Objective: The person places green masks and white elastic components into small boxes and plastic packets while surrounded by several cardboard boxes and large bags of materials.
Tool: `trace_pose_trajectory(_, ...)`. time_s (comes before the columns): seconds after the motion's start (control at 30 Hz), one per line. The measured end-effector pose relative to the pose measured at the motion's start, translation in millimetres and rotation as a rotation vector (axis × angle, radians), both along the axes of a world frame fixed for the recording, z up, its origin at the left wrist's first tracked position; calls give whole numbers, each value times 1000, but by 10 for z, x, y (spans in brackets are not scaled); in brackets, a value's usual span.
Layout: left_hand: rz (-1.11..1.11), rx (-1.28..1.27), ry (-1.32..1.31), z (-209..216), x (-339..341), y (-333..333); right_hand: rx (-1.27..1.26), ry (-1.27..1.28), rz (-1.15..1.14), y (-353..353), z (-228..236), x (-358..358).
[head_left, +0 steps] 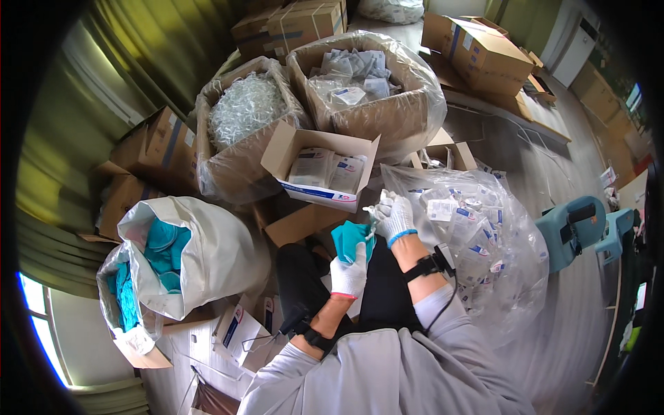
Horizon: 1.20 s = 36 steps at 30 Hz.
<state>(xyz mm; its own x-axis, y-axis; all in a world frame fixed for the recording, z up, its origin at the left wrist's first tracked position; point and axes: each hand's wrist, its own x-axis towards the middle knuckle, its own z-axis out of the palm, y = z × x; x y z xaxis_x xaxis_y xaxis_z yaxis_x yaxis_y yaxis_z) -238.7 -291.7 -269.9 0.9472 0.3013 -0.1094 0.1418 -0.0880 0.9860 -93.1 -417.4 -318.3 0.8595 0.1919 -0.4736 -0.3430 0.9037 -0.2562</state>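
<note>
Where fingers (360, 254) grip, teal fabric (348, 240) looks angular.

It seems a packing workroom, shown by cardboard cartons (492, 61), plastic-lined boxes (379, 119) and bagged packets (443, 209)

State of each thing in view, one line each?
left hand: closed on teal piece
teal piece: held
right hand: curled, hold unclear
white carton: open, packets inside
strand box: lined, open, clear strands inside
packet box: lined, open, packets inside
white sack: open, teal items inside
clear bag: packets inside, closure unclear
</note>
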Motion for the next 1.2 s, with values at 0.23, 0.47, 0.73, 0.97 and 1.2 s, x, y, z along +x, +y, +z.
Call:
trace_pose_trajectory(0.23, -145, -137, -180, 313, -595, 342, -590, -121, -280, -1092, 46, 593)
trace_pose_trajectory(0.47, -348, -1038, 310, 185, -414, 983, -1061, -192, 271, -980, 627, -59)
trace_pose_trajectory(0.73, -764, -1981, 423, 260, -318, 258, 206, -485, 497, 292, 148, -1226)
trace_pose_trajectory(0.97, -433, -503, 82, -82, -388, 942, -501, -428, 543, -158, 861, -928)
trace_pose_trajectory(1.2, -281, -385, 140, 436, -155, 756, -815, -565, 666, 206, 946, -863)
